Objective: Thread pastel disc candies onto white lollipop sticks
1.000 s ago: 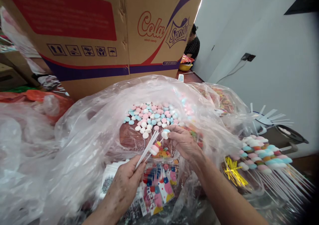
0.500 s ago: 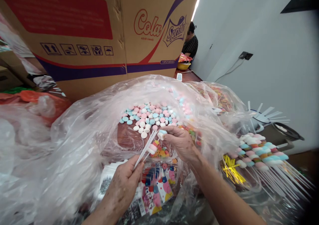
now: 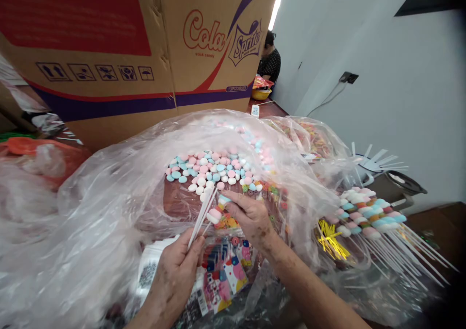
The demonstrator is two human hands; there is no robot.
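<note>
With filled sticks [image 3: 371, 213] aside, the left hand [image 3: 177, 263] grips bare sticks [image 3: 201, 218] and one seemingly part-filled stick [image 3: 214, 216], right hand [image 3: 251, 217] pinching its top marshmallow [image 3: 224, 200].

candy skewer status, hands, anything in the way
Left hand gripping white sticks, candy skewer. Right hand pinching blue-white candy at skewer's top. Clear plastic around, nothing visibly blocking.

Candy pile [image 3: 214, 168] within plastic sheeting [image 3: 105, 198], carton [image 3: 127, 86] behind. Packets [image 3: 223, 283] in front. To the right, candy skewers [image 3: 371, 213] beside twist ties [image 3: 332, 242], a mug [image 3: 354, 175] of sticks [image 3: 378, 158] beyond.
</note>
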